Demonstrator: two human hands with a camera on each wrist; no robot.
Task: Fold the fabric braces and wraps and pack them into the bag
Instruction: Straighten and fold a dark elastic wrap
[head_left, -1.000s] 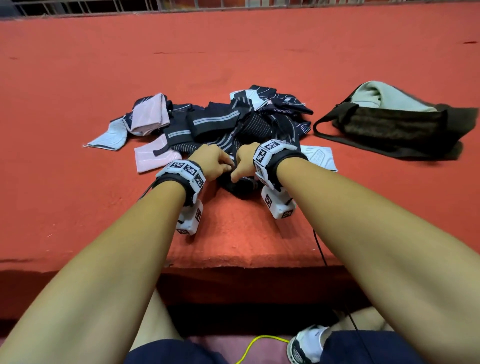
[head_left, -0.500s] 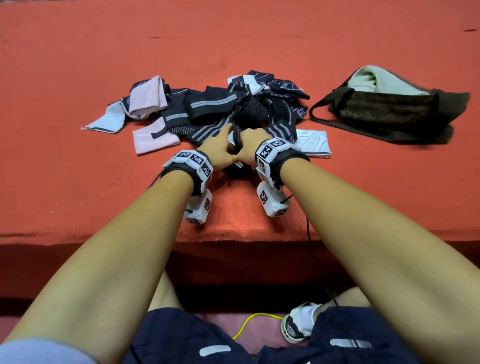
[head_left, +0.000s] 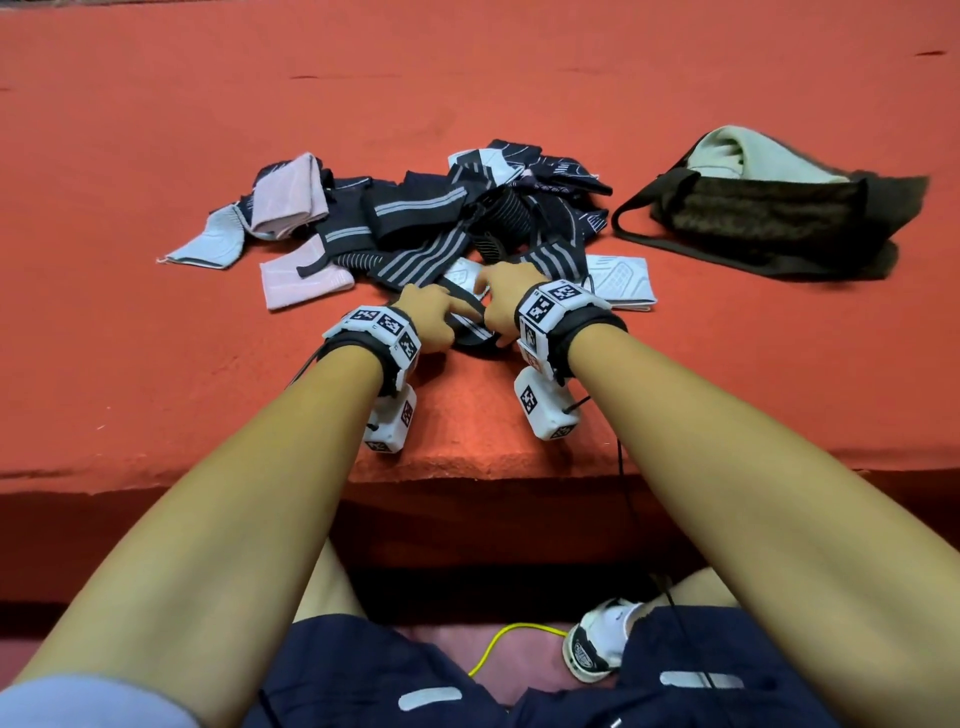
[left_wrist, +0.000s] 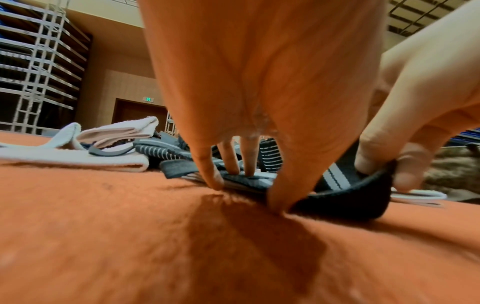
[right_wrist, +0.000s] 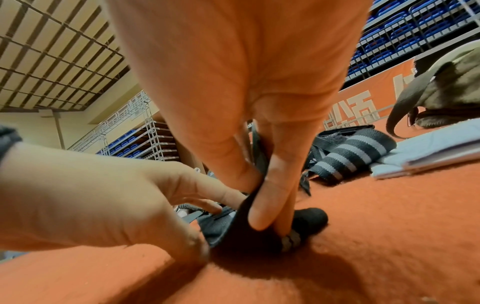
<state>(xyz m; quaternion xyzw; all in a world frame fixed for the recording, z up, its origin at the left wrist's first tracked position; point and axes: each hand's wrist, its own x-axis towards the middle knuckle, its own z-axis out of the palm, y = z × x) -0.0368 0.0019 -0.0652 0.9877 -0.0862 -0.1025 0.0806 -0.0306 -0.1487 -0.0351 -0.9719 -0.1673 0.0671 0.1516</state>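
Mostly hidden under both hands, dark striped wrap, left hand pressing it flat, right hand pinching, perhaps folding.

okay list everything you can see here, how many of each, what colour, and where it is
striped wrap: one, black with grey stripes, at the near edge of the pile, between both hands
pile of braces and wraps: count unclear, black, grey, pink and pale blue, mid-surface
bag: one, dark olive with pale lining, right of the pile
surface: one, orange-red, under everything
left hand: one, fingers pressing the striped wrap down
right hand: one, pinching the striped wrap's dark end
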